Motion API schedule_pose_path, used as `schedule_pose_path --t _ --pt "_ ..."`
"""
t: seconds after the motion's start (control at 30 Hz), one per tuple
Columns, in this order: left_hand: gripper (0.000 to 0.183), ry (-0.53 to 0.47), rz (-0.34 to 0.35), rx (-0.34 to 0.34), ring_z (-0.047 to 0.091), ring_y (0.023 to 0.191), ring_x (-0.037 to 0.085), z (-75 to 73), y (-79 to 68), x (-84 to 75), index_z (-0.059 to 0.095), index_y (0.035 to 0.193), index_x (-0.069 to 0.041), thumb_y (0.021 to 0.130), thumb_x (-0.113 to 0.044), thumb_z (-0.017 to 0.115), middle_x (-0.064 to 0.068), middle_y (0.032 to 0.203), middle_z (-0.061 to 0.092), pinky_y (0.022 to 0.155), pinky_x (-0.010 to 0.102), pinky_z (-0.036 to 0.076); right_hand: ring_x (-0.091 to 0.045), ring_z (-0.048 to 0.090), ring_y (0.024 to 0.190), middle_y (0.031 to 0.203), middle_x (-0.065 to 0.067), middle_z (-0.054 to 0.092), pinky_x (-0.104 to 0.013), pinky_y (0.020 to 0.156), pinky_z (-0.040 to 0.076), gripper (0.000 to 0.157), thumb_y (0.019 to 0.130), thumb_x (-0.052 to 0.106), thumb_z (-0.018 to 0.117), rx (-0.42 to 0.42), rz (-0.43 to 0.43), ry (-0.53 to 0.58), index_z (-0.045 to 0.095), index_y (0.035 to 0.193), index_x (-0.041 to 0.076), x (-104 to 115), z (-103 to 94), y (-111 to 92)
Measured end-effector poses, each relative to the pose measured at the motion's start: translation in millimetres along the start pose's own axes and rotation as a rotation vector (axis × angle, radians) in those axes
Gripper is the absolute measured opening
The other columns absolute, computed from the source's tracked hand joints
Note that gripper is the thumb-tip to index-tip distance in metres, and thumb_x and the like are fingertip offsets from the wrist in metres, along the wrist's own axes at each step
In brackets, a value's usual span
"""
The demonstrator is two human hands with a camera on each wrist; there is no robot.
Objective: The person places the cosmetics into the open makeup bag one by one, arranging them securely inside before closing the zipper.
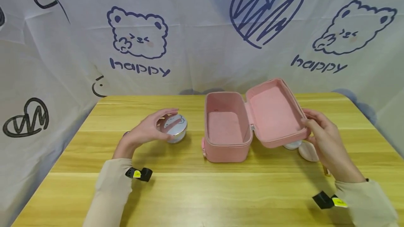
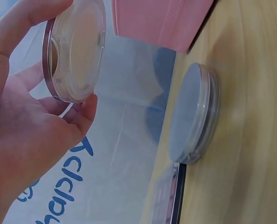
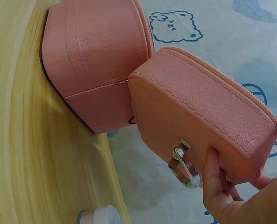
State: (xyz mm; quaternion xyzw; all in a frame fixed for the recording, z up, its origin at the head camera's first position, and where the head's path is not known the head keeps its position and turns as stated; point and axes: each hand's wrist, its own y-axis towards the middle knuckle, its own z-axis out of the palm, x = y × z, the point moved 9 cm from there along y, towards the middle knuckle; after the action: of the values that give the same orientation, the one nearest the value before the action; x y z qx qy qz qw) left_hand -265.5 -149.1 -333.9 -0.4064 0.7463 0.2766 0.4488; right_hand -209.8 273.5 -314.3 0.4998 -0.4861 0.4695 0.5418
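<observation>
My left hand [image 1: 146,127] grips a round, clear-sided compact [image 2: 77,51] by its edge, held above the table on the left. Below it in the left wrist view, another round compact [image 2: 189,116] lies on the wood. At the middle stands a pink cosmetic case [image 1: 225,153] with its lid swung out to the right; its inside shows bare pink lining. My right hand [image 1: 325,136] pinches the far edge of that lid [image 1: 274,111], thumb on one face and fingers on the other. A metal ring hangs from the lid's outside in the right wrist view.
Under and beside the lid lie a white round item [image 1: 293,145], a beige round pad [image 1: 308,151] and a gold-coloured tip [image 1: 326,171]. A dark-edged flat case [image 2: 168,196] lies left of the case. Behind the wooden table [image 1: 189,192] hangs a printed cloth [image 1: 195,38].
</observation>
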Motion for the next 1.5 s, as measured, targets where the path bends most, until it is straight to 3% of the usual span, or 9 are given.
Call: schedule_pose_path --t 0.13,0.37,0.63,0.83,1.07,1.23,1.5 --pt "0.084 -0.005 0.006 0.006 0.034 0.131 0.036 2.6 3.1 -3.9 0.041 0.144 -0.004 0.069 -0.003 0.078 0.011 0.146 0.041 0.109 0.052 0.025 -0.012 0.051 0.102 0.121 0.002 0.046 -0.018 0.073 0.052 0.024 0.099 0.019 0.054 -0.001 0.004 0.014 0.051 0.123 0.019 -1.1 0.2 -0.7" --pt "0.084 0.017 0.026 0.004 0.040 0.123 0.033 1.6 1.6 -14.0 0.042 0.144 -0.006 0.069 -0.003 0.080 0.011 0.143 0.043 0.099 0.052 0.037 -0.012 0.052 0.101 0.120 0.001 0.047 -0.019 0.073 0.052 0.024 0.099 0.020 0.055 0.000 0.015 0.025 0.051 0.123 0.019 -6.9 6.6 -2.2" --pt "0.079 0.064 0.057 0.003 0.041 0.124 0.033 12.9 6.5 -32.4 0.047 0.142 -0.009 0.070 -0.009 0.081 0.010 0.143 0.044 0.106 0.049 0.031 -0.012 0.052 0.101 0.120 0.002 0.046 -0.019 0.073 0.052 0.023 0.099 0.019 0.055 -0.005 0.017 0.027 0.051 0.122 0.019 -8.1 2.7 -3.6" --pt "0.079 0.057 0.062 0.033 0.039 0.129 0.034 24.4 15.9 -43.9 0.048 0.141 -0.009 0.069 -0.002 0.080 0.008 0.142 0.043 0.107 0.047 0.031 -0.012 0.052 0.101 0.121 0.002 0.046 -0.019 0.072 0.052 0.024 0.099 0.018 0.055 -0.013 0.022 0.026 0.051 0.122 0.019 -7.0 -0.6 -4.7" --pt "0.079 0.083 0.036 0.068 0.040 0.129 0.028 33.8 19.0 -45.0 0.047 0.141 -0.007 0.069 -0.002 0.080 0.008 0.142 0.043 0.106 0.047 0.033 -0.011 0.051 0.101 0.121 0.003 0.046 -0.018 0.073 0.052 0.025 0.099 0.021 0.055 -0.013 0.026 -0.002 0.051 0.124 0.019 -5.2 -0.7 -3.8" --pt "0.079 0.100 0.063 0.081 0.042 0.126 0.026 37.0 23.3 -49.4 0.048 0.140 -0.006 0.069 -0.006 0.081 0.010 0.141 0.044 0.105 0.045 0.034 -0.011 0.051 0.102 0.122 0.004 0.045 -0.018 0.073 0.051 0.027 0.099 0.023 0.054 -0.016 0.039 -0.024 0.049 0.126 0.020 -5.3 -1.2 -4.3" --pt "0.079 0.071 0.068 0.077 0.040 0.128 0.031 35.2 22.1 -52.5 0.048 0.140 -0.006 0.069 -0.004 0.081 0.009 0.141 0.044 0.105 0.047 0.032 -0.012 0.051 0.100 0.120 0.003 0.046 -0.018 0.072 0.052 0.024 0.099 0.020 0.054 -0.012 0.019 -0.015 0.051 0.123 0.019 -0.5 -0.3 -0.9"
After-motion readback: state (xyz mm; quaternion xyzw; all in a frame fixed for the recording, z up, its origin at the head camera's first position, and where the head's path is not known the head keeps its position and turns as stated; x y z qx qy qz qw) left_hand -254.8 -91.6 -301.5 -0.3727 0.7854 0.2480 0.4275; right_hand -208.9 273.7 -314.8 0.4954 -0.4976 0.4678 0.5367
